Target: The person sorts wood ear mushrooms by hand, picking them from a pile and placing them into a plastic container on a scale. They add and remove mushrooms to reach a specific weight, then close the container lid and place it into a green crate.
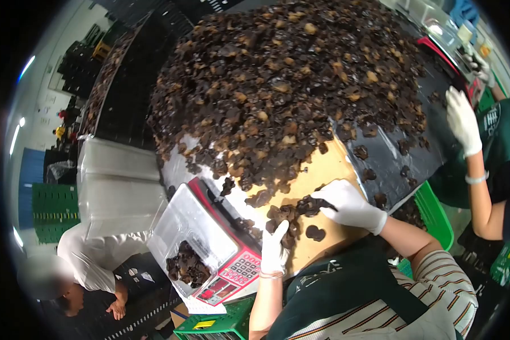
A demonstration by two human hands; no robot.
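Both my hands wear white gloves. My left hand (pixel 275 252), just right of the scale, has its thumb and fingers closed on a clump of dark brown wood ear mushrooms (pixel 284 215). Slightly above and to the right, my right hand (pixel 350 207) pinches more wood ear mushrooms (pixel 308 205) over the tan board (pixel 328 170). One loose dark piece (pixel 315 233) lies on the board between my hands. The red-and-white scale (pixel 246 263) carries a clear plastic tray (pixel 192 221) with several mushroom pieces in it.
A large heap of wood ear mushrooms (pixel 289 85) covers the table beyond. Stacked clear plastic trays (pixel 119 181) stand left. A co-worker's gloved hand (pixel 463 122) is at right; another person (pixel 96 260) leans at lower left. Green crates (pixel 433 218) flank the table.
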